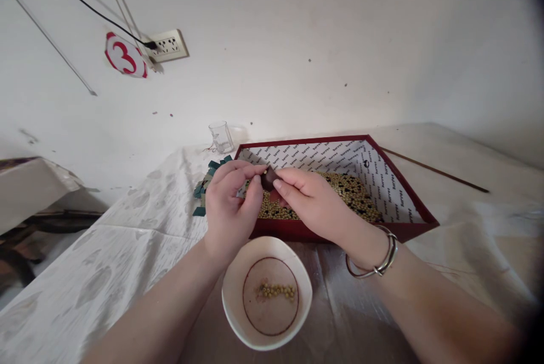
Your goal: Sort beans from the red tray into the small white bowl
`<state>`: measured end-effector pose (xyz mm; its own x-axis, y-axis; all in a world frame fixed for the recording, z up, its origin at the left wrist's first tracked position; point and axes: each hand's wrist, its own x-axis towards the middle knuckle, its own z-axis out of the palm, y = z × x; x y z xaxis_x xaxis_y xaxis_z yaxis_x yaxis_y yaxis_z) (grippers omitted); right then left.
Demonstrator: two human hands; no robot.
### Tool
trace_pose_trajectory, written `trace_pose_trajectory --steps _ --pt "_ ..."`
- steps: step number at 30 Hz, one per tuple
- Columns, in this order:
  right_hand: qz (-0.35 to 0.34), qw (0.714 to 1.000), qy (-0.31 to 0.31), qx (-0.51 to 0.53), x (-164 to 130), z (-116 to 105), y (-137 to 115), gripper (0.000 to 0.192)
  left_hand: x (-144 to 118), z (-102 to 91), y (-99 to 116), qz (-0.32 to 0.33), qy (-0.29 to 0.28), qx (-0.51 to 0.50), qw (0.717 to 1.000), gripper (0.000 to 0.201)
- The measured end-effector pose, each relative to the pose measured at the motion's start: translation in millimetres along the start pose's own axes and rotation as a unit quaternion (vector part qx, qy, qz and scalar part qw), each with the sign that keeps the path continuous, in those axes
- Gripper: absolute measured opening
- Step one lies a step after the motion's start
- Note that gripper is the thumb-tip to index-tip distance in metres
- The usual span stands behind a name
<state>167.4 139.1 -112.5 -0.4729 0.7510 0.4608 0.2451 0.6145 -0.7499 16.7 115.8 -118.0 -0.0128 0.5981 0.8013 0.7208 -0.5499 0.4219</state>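
Above the near edge of a red box, my two hands meet at their fingertips. My right hand is closed on a small dark brown piece whose kind I cannot make out. Thumb and forefinger of my left hand pinch at the piece's left edge, where a tiny yellowish bead shows. Many similar yellowish beads fill the bottom of the box, with dark bits among them. Below my hands stands a white bowl holding several beads.
Green strips lie left of the box, partly behind my left hand. Behind them stands a clear glass. A thin brown stick lies on the right. The wall holds a socket with a plugged-in black cable. A patterned cloth covers the table.
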Motion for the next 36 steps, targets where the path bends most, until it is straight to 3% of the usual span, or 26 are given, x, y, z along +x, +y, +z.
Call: trace_pose_trajectory --steps 22,31,36 --pt "0.004 1.000 0.000 0.013 -1.7 -0.9 -0.1 0.022 1.8 0.1 -2.6 0.002 -0.002 0.017 1.000 0.007" --pt "-0.007 1.000 0.005 0.003 -0.5 -1.2 0.6 0.021 -0.8 -1.1 3.5 0.131 0.034 0.101 0.986 0.014" --pt "-0.005 1.000 0.000 0.010 -0.8 -0.7 0.8 0.021 -0.1 -1.5 2.3 0.118 0.040 0.106 0.987 0.013"
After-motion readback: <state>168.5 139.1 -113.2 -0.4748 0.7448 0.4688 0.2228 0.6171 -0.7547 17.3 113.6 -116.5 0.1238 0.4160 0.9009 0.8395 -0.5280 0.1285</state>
